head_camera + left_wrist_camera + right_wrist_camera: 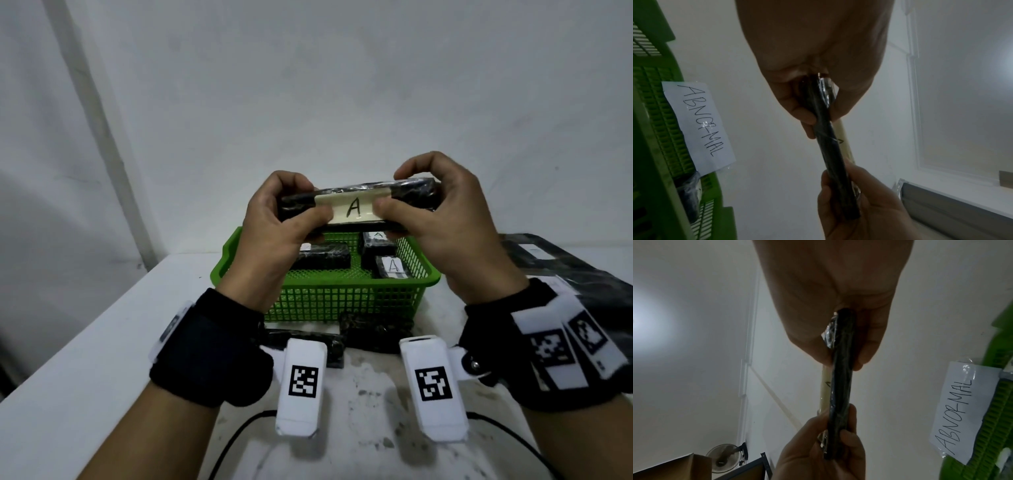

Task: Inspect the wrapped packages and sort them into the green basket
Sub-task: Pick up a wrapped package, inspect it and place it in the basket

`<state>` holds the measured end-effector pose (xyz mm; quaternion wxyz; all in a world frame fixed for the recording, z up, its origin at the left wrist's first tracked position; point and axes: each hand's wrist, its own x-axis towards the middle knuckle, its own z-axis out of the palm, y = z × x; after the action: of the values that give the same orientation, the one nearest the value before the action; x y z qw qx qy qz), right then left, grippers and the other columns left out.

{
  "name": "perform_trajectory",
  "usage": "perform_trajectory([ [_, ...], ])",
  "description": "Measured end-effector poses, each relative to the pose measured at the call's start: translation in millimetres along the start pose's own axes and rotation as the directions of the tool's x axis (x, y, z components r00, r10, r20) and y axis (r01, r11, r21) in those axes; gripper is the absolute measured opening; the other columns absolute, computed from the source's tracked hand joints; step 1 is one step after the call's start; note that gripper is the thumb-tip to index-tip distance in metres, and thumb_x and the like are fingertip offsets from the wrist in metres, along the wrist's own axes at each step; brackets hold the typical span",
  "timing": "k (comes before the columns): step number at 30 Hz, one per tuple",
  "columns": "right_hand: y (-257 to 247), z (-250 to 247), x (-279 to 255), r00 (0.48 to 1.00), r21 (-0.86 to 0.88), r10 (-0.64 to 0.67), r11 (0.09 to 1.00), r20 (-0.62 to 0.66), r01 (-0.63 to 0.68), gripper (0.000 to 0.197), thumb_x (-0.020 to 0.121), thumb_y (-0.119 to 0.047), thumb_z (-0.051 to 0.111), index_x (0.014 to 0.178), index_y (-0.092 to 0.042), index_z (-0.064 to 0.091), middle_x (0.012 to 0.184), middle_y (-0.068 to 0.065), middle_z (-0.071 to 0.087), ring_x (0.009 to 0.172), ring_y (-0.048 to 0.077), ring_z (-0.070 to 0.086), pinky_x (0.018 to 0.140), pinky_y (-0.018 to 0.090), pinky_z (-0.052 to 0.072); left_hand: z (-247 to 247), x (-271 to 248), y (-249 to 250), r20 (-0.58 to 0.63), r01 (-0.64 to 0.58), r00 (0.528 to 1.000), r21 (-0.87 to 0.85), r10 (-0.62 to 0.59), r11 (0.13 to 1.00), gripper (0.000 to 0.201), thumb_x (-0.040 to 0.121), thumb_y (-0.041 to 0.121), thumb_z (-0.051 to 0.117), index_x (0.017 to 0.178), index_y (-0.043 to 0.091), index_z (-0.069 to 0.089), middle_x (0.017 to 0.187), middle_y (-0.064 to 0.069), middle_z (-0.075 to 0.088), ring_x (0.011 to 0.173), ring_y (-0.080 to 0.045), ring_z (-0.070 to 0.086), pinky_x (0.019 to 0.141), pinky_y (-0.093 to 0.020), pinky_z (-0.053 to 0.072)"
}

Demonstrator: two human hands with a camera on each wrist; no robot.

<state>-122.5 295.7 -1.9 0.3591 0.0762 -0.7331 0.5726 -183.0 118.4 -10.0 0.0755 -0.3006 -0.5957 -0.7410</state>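
Observation:
I hold a black wrapped package (pixel 407 195) with a cream label marked "A" up in front of me, above the green basket (pixel 329 294). My left hand (pixel 291 212) grips its left end and my right hand (pixel 428 202) grips its right end, thumbs on the label face. Edge-on, the package (pixel 830 146) runs between both hands in the left wrist view, and likewise the package (pixel 840 386) in the right wrist view. Several black packages (pixel 383 257) with "A" labels lie inside the basket. Its far side carries a paper label (pixel 698 125) reading "ABNORMAL".
Two more black wrapped packages (pixel 376 330) lie on the white table (pixel 102 359) just in front of the basket. A pile of black wrapped items (pixel 565 263) sits at the right. A wall stands close behind the basket. Cables (pixel 239 435) trail across the table's near edge.

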Motion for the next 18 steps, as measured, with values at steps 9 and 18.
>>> perform_trajectory([
  [9, 13.0, -8.2, 3.3, 0.992, -0.229, 0.076, 0.968, -0.099, -0.097, 0.051, 0.085, -0.032, 0.080, 0.124, -0.028, 0.048, 0.129, -0.002, 0.054, 0.119, 0.018, 0.059, 0.095, 0.035, 0.051, -6.7, 1.2, 3.4, 0.097, 0.149, 0.987, -0.229, -0.130, 0.962, 0.034, 0.099, 0.002, 0.036, 0.098, 0.011, 0.070, 0.104, -0.007, 0.070, 0.089, -0.018, 0.072, 0.066, -0.028, 0.061],
  [18, -4.1, 2.6, -4.4, 0.992, -0.565, 0.063, 0.825, 0.109, 0.010, 0.051, 0.086, -0.057, 0.065, 0.133, -0.039, 0.058, 0.145, -0.001, 0.044, 0.135, 0.020, 0.043, 0.105, 0.031, 0.038, 9.6, -3.1, -3.0, 0.044, 0.080, 0.996, -0.113, -0.075, 0.990, 0.025, 0.103, 0.010, 0.051, 0.121, 0.014, 0.067, 0.122, -0.008, 0.071, 0.103, -0.022, 0.073, 0.078, -0.032, 0.061],
])
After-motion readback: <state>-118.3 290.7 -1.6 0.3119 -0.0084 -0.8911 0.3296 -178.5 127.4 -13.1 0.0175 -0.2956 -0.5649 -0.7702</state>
